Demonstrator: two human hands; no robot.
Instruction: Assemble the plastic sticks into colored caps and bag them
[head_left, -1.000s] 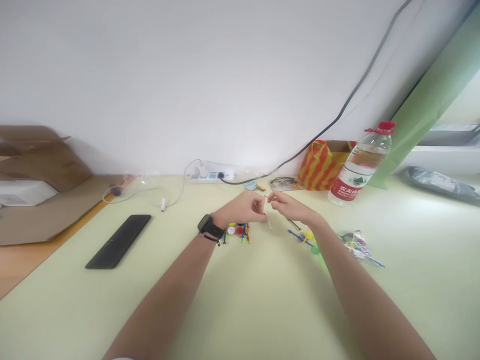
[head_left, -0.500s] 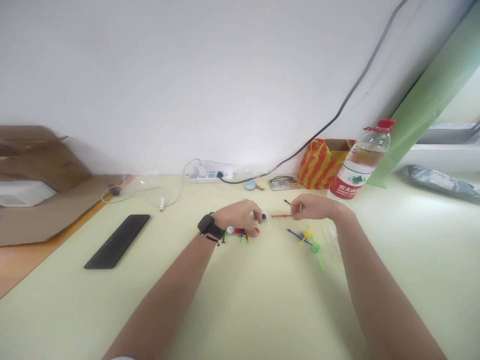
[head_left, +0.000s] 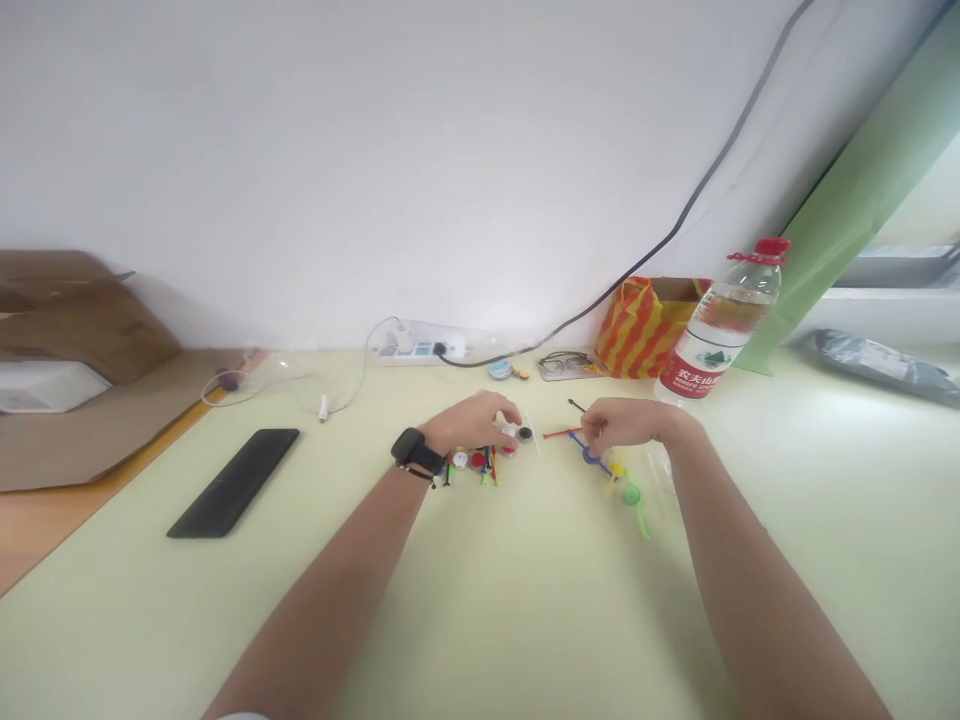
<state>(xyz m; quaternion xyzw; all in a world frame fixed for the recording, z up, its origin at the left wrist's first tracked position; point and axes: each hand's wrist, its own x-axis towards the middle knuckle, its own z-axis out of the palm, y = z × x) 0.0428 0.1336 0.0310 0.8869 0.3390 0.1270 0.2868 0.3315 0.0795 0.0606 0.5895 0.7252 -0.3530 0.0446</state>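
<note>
My right hand (head_left: 619, 422) pinches a blue plastic arrow spinner (head_left: 591, 455) close to the table, its fingertips partly hiding it. A red arrow (head_left: 561, 433) and a dark arrow (head_left: 576, 405) lie beside those fingers. Just nearer to me are a yellow spinner piece (head_left: 616, 471) and a green one (head_left: 631, 494). With thumb and index finger apart, my left hand (head_left: 476, 422) hovers by a red-and-white disc (head_left: 509, 441) and a black disc (head_left: 526, 434). Below its palm lie a white disc (head_left: 460, 458), a red disc (head_left: 477, 460) and several small coloured sticks (head_left: 490, 468).
A water bottle (head_left: 709, 335) stands behind my right hand, next to a striped bag (head_left: 641, 325). Against the wall lie a power strip (head_left: 424, 345) and eyeglasses (head_left: 566, 362). A black slab (head_left: 234, 483) and a cardboard box (head_left: 150, 400) are at left.
The blue arrow spinner has shifted up and left, with my right hand on it. The red arrow has tilted slightly. My left hand has drawn back a little, uncovering more of the discs.
</note>
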